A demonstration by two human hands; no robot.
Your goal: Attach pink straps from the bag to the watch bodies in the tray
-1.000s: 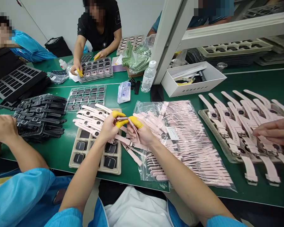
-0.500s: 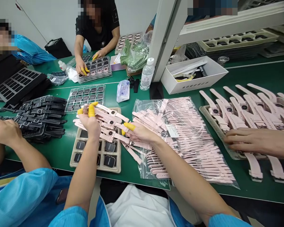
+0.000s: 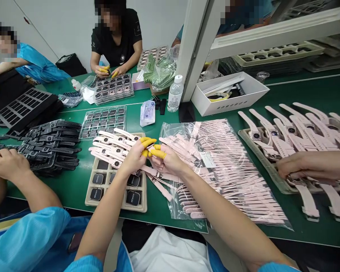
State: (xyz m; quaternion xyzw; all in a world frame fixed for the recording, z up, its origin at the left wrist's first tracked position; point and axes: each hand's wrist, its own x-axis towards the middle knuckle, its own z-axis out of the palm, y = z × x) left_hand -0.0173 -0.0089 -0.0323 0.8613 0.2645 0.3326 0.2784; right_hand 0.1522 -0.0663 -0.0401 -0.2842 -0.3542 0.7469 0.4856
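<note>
a small watch (image 3: pixel 150 147) in our yellow-capped fingertips
we pinch it between left hand (image 3: pixel 136 153) and right hand (image 3: pixel 166 159), its face mostly hidden, above the beige tray (image 3: pixel 116 205); white print on the tray's black squares (image 3: pixel 133 197) is too small to read, as are the bag's white label (image 3: pixel 207 159), the clear bottle (image 3: pixel 175 95)'s label and, beyond, the white box (image 3: pixel 229 104)'s dark lettering.

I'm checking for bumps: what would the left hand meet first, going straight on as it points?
Beyond the small piece at its fingertips, the left hand would likely meet the right hand first, though the depth between them is unclear.
</note>
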